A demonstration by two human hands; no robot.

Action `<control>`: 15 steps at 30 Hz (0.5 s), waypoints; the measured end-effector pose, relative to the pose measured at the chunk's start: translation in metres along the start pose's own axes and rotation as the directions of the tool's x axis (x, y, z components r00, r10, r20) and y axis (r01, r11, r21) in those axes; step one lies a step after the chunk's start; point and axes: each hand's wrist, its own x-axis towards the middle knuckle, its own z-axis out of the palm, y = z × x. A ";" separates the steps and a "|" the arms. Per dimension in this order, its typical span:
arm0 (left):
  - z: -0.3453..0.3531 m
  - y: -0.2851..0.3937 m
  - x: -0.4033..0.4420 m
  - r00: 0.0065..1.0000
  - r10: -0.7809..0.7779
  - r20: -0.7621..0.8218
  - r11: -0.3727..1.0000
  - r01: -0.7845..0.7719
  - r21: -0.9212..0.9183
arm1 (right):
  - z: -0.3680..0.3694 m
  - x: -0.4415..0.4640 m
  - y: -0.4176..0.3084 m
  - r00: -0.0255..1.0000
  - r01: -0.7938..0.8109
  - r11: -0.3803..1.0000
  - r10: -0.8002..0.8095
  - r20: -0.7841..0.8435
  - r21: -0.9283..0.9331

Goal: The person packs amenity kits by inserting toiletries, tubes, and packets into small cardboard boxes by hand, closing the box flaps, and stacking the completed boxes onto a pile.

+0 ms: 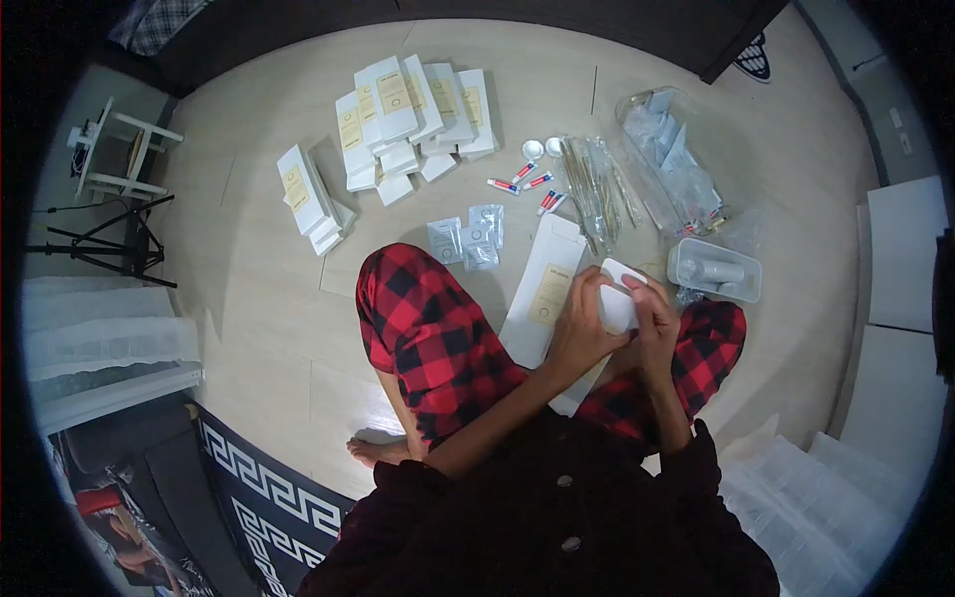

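Between my two hands is a small white object with rounded corners [618, 310], like a flat case or small box; its exact kind does not show. My left hand [580, 323] is closed around its left side. The fingers of my right hand [655, 316] press on its right side and upper face. Just beneath and left of my left hand, a long white carton with a gold label [542, 289] lies across my lap area. Farther forward on the floor are small toothpaste tubes [538, 180], flat silver sachets [480, 247] and a bundle of thin sticks in clear wrappers [594, 184].
White labelled cartons [388, 109] are stacked ahead on the left, with a smaller stack [303, 194] beside them. A clear bin of packets [637, 149] stands ahead right. Near my right knee is a clear tub [748, 291] holding white items. Two round pieces [532, 149] lie by the tubes.
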 end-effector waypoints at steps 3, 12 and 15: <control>0.010 -0.002 -0.004 0.998 -0.013 -0.068 1.000 0.013 -0.003 | -0.001 -0.004 -0.006 1.000 -0.016 0.999 0.016 -0.016 -0.050; 0.007 0.006 -0.018 0.986 -0.150 -0.074 0.983 0.141 -0.120 | -0.020 0.003 -0.003 0.976 0.142 0.970 -0.103 0.193 -0.197; 0.009 0.007 -0.020 0.978 -0.204 0.050 0.978 0.206 -0.041 | -0.021 0.015 0.001 0.974 -0.068 0.996 0.081 0.213 -0.065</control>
